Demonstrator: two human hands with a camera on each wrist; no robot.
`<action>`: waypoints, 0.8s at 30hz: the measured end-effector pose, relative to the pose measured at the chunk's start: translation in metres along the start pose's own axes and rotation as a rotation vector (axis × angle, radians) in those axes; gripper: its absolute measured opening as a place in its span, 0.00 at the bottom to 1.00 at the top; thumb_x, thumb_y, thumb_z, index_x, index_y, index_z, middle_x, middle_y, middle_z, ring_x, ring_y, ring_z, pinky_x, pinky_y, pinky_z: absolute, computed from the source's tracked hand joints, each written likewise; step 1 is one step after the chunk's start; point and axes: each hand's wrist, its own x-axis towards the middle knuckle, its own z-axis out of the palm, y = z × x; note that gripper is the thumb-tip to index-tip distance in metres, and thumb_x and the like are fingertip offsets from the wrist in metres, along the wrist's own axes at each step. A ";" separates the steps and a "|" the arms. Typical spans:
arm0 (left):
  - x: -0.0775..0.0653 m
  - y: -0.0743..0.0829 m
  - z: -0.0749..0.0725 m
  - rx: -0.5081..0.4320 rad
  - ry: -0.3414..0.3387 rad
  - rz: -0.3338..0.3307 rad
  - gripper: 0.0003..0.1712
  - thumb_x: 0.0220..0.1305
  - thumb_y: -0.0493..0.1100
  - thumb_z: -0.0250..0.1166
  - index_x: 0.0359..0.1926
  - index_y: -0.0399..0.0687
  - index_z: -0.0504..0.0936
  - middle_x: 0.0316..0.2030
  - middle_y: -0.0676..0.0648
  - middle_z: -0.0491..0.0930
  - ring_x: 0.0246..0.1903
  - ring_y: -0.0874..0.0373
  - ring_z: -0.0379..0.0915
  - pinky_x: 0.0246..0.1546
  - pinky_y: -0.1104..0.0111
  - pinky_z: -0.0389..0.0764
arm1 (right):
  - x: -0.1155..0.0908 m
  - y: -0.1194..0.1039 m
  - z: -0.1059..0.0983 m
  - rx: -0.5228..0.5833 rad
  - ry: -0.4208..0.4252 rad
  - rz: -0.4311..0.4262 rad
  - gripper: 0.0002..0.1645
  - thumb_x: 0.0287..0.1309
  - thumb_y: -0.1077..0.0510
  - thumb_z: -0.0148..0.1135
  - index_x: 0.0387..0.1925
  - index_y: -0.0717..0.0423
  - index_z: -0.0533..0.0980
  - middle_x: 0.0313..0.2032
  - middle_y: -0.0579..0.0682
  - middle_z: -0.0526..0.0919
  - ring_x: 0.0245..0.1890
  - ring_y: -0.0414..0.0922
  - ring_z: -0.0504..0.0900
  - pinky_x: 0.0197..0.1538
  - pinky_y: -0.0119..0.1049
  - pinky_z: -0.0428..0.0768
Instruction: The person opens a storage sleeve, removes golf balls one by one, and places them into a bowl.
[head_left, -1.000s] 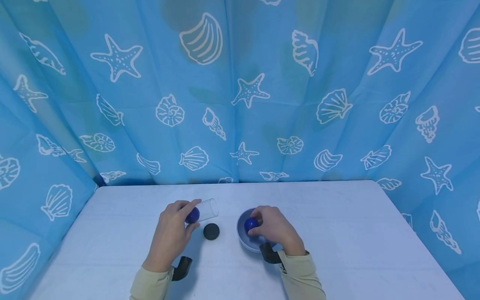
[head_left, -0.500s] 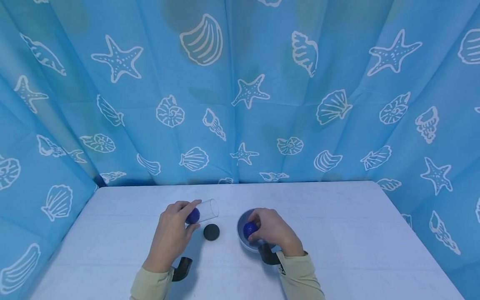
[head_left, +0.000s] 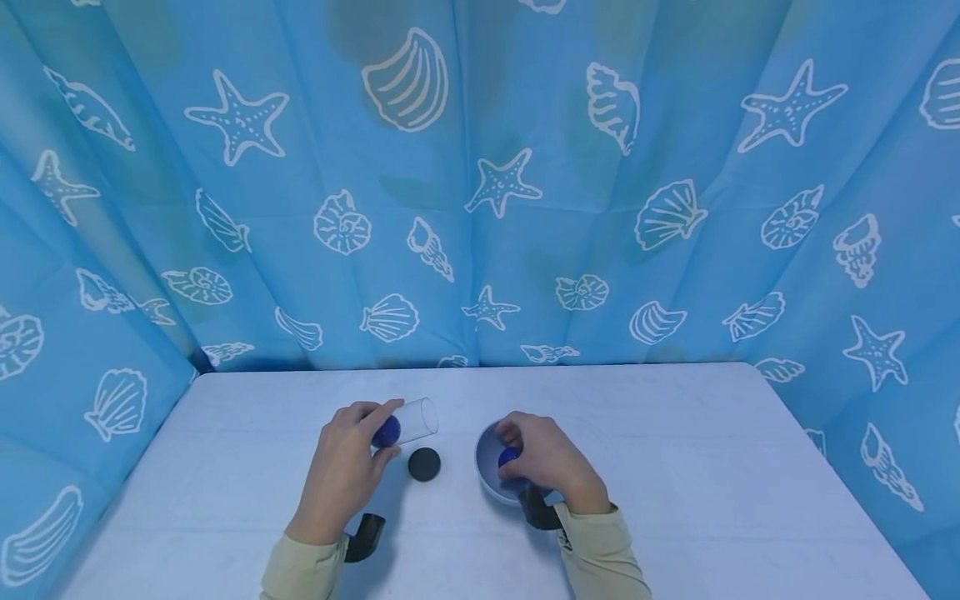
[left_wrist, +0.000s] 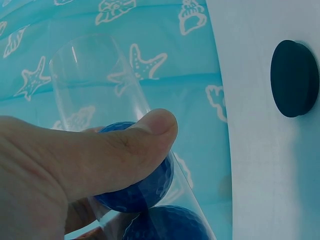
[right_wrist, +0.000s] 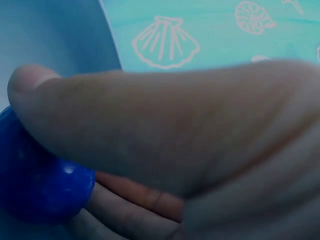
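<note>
A clear open-ended tube [head_left: 417,419] lies tilted in my left hand [head_left: 337,467], which grips it between thumb and fingers. Inside, the left wrist view shows one dimpled blue golf ball [left_wrist: 150,187] behind the thumb and another blue ball [left_wrist: 167,225] lower down, partly cut off by the frame. My right hand [head_left: 553,458] reaches into a grey-blue bowl [head_left: 485,467] and pinches a blue golf ball [head_left: 508,456]. Seen from the right wrist, the thumb [right_wrist: 115,120] lies across the top of that ball [right_wrist: 50,190], with fingers behind and below it.
A round black cap [head_left: 424,464] lies on the white table [head_left: 675,467] between the tube and the bowl. Blue curtains [head_left: 465,183] with white shell prints stand behind the table and at both sides. A black wrist mount [head_left: 538,508] hangs over the bowl's near rim.
The ball at my right hand has shifted slightly right and sits more hidden under the fingers. The right hand dipped a little, then rose slightly. My left hand and the tube stay put.
</note>
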 end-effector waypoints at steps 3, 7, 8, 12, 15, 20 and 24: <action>0.000 0.000 0.000 0.003 -0.004 -0.006 0.35 0.42 0.39 0.77 0.55 0.55 0.77 0.44 0.42 0.77 0.45 0.46 0.72 0.48 0.48 0.73 | 0.000 -0.001 -0.001 0.011 -0.002 0.000 0.30 0.40 0.61 0.74 0.49 0.57 0.74 0.43 0.50 0.79 0.45 0.47 0.77 0.48 0.44 0.77; 0.000 0.000 0.000 0.004 -0.005 -0.008 0.35 0.42 0.40 0.77 0.55 0.55 0.77 0.44 0.42 0.77 0.45 0.46 0.72 0.48 0.48 0.73 | 0.000 -0.002 -0.002 0.030 0.002 -0.006 0.29 0.42 0.60 0.73 0.50 0.55 0.74 0.44 0.50 0.79 0.45 0.47 0.77 0.48 0.43 0.78; 0.000 0.000 0.000 0.003 -0.004 -0.008 0.35 0.41 0.40 0.77 0.55 0.55 0.77 0.44 0.42 0.77 0.45 0.46 0.72 0.49 0.48 0.73 | 0.001 -0.002 -0.002 0.033 0.007 -0.013 0.29 0.42 0.59 0.73 0.49 0.54 0.74 0.45 0.49 0.79 0.45 0.46 0.77 0.47 0.43 0.78; 0.000 -0.001 0.000 0.003 -0.002 -0.006 0.34 0.41 0.39 0.77 0.55 0.55 0.77 0.44 0.42 0.77 0.45 0.46 0.72 0.48 0.48 0.73 | 0.001 -0.001 -0.002 0.036 0.036 -0.030 0.28 0.44 0.56 0.72 0.49 0.52 0.74 0.44 0.47 0.79 0.45 0.45 0.77 0.48 0.42 0.78; 0.000 -0.001 0.000 0.006 -0.002 -0.005 0.35 0.41 0.39 0.77 0.55 0.55 0.77 0.44 0.42 0.77 0.45 0.46 0.72 0.48 0.48 0.74 | 0.002 -0.002 -0.002 0.039 0.062 -0.029 0.27 0.46 0.54 0.71 0.50 0.51 0.73 0.44 0.45 0.79 0.44 0.43 0.77 0.49 0.42 0.77; 0.000 -0.002 -0.001 0.003 0.009 0.010 0.35 0.41 0.39 0.77 0.54 0.55 0.78 0.44 0.42 0.77 0.45 0.46 0.72 0.48 0.49 0.74 | 0.002 -0.007 -0.002 0.062 0.124 -0.031 0.26 0.50 0.52 0.68 0.51 0.50 0.73 0.44 0.46 0.79 0.45 0.43 0.77 0.50 0.42 0.77; 0.000 -0.002 -0.001 0.003 0.013 0.018 0.34 0.41 0.39 0.77 0.54 0.55 0.78 0.43 0.42 0.77 0.44 0.46 0.72 0.48 0.49 0.74 | 0.001 -0.013 -0.001 0.103 0.197 -0.057 0.23 0.54 0.51 0.65 0.51 0.50 0.73 0.45 0.46 0.79 0.45 0.42 0.78 0.50 0.40 0.78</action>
